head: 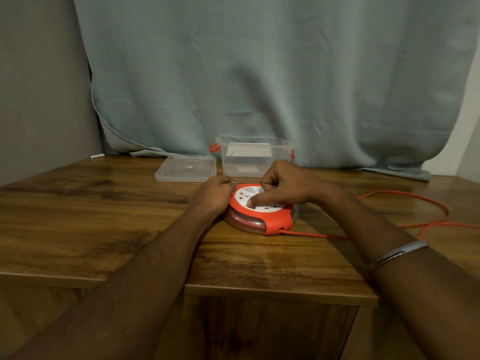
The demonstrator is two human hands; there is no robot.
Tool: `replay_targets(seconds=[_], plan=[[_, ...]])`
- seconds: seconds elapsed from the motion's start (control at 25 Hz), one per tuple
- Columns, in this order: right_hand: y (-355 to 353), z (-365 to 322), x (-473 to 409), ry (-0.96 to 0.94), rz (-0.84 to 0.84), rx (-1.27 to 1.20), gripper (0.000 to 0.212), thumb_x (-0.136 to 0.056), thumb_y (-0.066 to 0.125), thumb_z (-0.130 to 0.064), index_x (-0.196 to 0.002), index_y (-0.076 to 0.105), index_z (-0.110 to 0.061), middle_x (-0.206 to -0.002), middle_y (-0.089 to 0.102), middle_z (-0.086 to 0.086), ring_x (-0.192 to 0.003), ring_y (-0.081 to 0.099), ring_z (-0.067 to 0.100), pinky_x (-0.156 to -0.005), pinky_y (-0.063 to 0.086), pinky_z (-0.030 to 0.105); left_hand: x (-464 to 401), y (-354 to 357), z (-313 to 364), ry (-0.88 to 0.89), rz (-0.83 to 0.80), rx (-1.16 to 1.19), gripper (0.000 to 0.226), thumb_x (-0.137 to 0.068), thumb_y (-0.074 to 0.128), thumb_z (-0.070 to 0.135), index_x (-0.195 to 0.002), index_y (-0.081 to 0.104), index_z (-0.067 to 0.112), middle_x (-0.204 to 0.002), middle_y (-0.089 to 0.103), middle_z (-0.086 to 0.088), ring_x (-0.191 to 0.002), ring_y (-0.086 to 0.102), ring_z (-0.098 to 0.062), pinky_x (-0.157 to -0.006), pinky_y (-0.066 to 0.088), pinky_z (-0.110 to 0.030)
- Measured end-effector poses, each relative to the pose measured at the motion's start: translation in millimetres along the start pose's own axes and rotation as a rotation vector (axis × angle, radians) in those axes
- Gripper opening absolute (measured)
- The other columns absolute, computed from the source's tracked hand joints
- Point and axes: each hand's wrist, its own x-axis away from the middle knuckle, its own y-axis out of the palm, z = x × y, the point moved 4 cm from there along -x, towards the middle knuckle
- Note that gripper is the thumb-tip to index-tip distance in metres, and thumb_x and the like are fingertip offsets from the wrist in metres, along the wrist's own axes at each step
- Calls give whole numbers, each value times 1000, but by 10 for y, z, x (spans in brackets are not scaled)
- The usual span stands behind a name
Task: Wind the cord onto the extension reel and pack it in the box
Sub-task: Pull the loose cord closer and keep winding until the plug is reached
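Much of the orange cord (405,203) is not yet wound: it leaves the reel (261,211) at its near right edge and loops loose over the table (104,216) to the reel's right. I judge winding is under way, packing not begun. My left hand (213,196) curls against the reel's left rim, steadying it; my right hand (283,185) is mostly closed, one finger pressed onto the white face. Behind the reel, the clear box (255,158) stands open; its contents are unclear. Its lid (185,168) lies left of it.
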Motion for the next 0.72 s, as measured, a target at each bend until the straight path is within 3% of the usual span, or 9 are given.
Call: replay_targets(seconds=[0.08, 0.16, 0.28, 0.36, 0.52, 0.6, 0.72], plan=[[-4, -47, 3, -48, 22, -25, 41, -82, 86, -34, -54, 62, -17, -49, 56, -1, -48, 48, 7, -51, 37, 17, -5, -9, 0, 1, 4, 8, 36, -100, 49, 35, -129, 64, 21, -130, 67, -6, -111, 65, -25, -99, 54, -47], [-51, -88, 29, -74, 35, -82, 12, -77, 82, -16, -76, 70, -15, -72, 69, 1, -59, 56, 10, -58, 43, 21, -10, -17, 0, 7, 12, 25, 35, -99, 50, 35, -127, 66, 22, -127, 69, -5, -107, 66, -23, -98, 54, -47], [-119, -59, 65, -35, -54, -87, 35, -67, 70, 3, -97, 70, -14, -112, 76, 3, -63, 62, -5, -57, 45, 8, -2, -15, -2, 10, 2, 21, 34, -99, 50, 34, -126, 67, 21, -125, 70, -5, -106, 66, -23, -98, 54, -47], [-121, -9, 74, -16, -131, -111, 42, -71, 68, 18, -100, 66, -12, -124, 74, 13, -65, 63, -16, -56, 45, 3, -5, -16, -5, 6, -3, 34, 34, -98, 51, 33, -125, 68, 21, -125, 70, -4, -105, 66, -22, -97, 54, -47], [-130, 48, 91, -29, -210, -196, 48, -76, 67, 26, -108, 54, -8, -130, 70, 19, -57, 61, -7, -53, 43, 10, -1, -18, 4, 6, -8, 49, 32, -98, 52, 34, -124, 69, 23, -123, 71, -3, -102, 66, -21, -97, 55, -46], [-148, 66, 89, -15, -205, -207, 51, -75, 72, 21, -107, 49, -11, -128, 72, 16, -52, 54, -2, -51, 40, 17, 8, -13, 8, 5, -11, 52, 33, -98, 52, 34, -124, 68, 23, -123, 70, -4, -104, 66, -22, -97, 54, -47], [-164, 92, 85, -3, -143, -164, 54, -72, 84, 8, -105, 50, -17, -117, 74, 19, -55, 54, -5, -53, 40, 15, 16, -14, 4, -12, -5, 50, 35, -99, 51, 36, -127, 66, 23, -124, 69, -4, -107, 65, -24, -98, 53, -47]])
